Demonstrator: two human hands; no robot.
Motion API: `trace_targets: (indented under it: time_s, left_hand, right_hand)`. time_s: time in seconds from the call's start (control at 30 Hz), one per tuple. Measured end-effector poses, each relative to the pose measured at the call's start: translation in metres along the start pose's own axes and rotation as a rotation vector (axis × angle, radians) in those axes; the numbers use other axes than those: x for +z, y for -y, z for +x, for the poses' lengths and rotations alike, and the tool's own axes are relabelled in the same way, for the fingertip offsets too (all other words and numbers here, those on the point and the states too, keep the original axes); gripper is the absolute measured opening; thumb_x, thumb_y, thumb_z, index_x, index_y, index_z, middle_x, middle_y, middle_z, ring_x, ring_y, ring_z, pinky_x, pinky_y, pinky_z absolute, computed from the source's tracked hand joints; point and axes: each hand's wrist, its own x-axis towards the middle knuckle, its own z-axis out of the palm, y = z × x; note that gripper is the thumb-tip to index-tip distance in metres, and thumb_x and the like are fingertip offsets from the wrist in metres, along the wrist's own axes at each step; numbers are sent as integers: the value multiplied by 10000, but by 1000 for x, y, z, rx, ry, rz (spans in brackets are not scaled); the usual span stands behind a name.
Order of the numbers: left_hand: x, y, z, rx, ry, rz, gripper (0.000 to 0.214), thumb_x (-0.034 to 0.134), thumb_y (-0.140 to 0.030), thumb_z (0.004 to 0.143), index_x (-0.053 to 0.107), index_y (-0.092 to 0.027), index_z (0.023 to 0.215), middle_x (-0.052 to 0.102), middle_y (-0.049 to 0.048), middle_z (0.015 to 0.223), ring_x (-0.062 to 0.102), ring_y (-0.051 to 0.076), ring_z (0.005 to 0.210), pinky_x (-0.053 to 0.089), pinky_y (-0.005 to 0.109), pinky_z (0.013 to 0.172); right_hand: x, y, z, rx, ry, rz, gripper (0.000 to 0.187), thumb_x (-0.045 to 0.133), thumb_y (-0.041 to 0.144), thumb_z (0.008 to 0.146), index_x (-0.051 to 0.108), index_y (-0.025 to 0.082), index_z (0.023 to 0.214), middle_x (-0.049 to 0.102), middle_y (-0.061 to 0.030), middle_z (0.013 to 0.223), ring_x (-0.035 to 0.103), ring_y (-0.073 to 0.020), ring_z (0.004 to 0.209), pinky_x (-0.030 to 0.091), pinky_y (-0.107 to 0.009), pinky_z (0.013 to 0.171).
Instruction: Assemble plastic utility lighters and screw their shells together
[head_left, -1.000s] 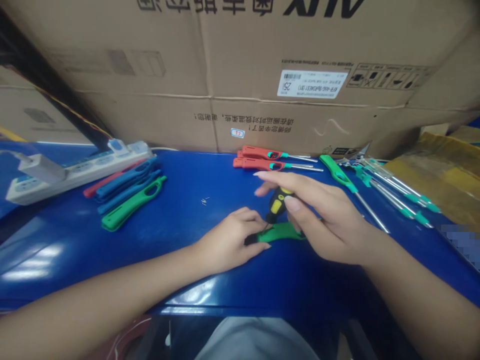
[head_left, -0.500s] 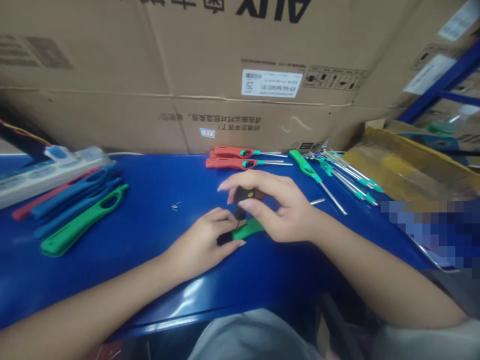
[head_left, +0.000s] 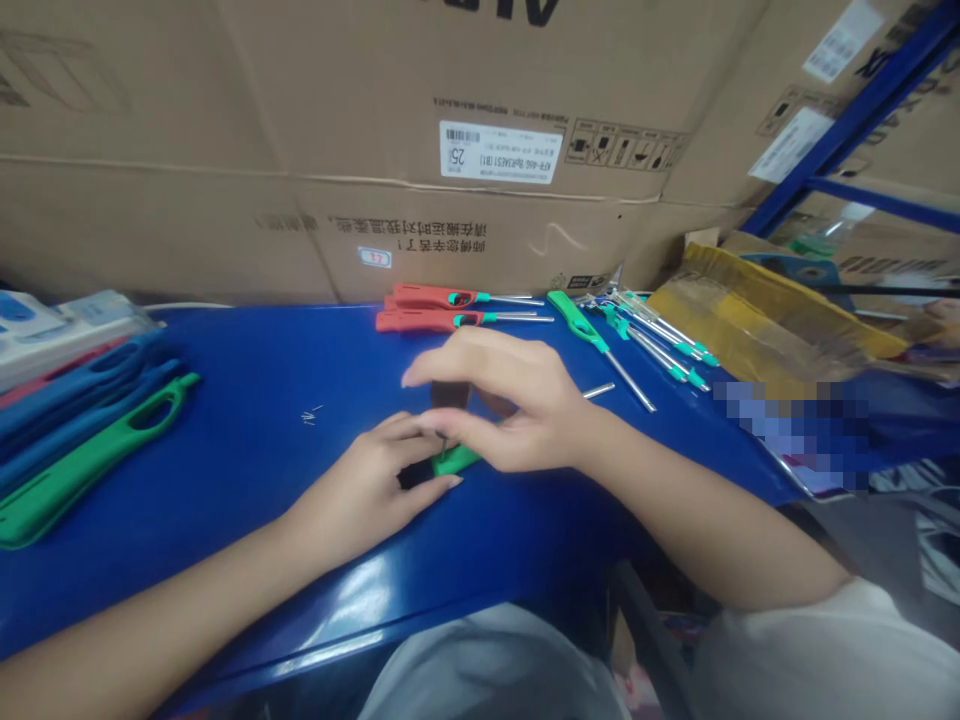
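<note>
Holding one screwdriver (head_left: 450,394), one green lighter (head_left: 456,459)

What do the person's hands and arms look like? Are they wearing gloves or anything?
No gloves. The left hand and right hand are bare, with longish rounded fingernails and no rings, watch or bracelet showing. Both forearms are bare too. A pale, whitish short sleeve covers the right upper arm; no sleeve shows on the left arm.
</note>
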Motion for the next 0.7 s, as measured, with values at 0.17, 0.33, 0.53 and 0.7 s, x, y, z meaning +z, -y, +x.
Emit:
trace_targets:
  time_s: [0.17,0.33,0.53,0.7]
  left_hand:
    - [1,1,-2,0,-1,-10,228,666,-328,965,752,-212,1140,718,61,1025,669,230,956,560,381,856]
    - [1,-1,-1,-8,-5,-31,182,677,-292,955,758,-214,1098,715,57,1050,663,227,986,556,376,878]
    - [1,-2,0,-42,4,-38,180,675,-299,954,767,-217,1085,709,63,1044,658,230,973,552,375,874]
    - [2,-2,-2,-45,19,-52,165,683,-286,948,766,-199,1061,705,61,1024,657,227,966,546,369,875]
  right_hand:
    - [-5,0,1,-4,153,-38,328,445,317,1079,567,166,1344,707,-77,1300,681,-146,1129,553,-268,912]
    - [-4,5,4,56,51,113,205,529,251,1041,655,153,1171,756,-33,1020,710,-108,899,566,-232,831]
    - [-5,10,6,-1,136,-21,345,422,240,1071,573,124,1358,732,-99,1233,688,-148,1130,549,-268,935]
    - [-7,10,7,-17,45,55,199,555,230,1027,671,139,1161,751,-34,922,700,-109,835,553,-223,776]
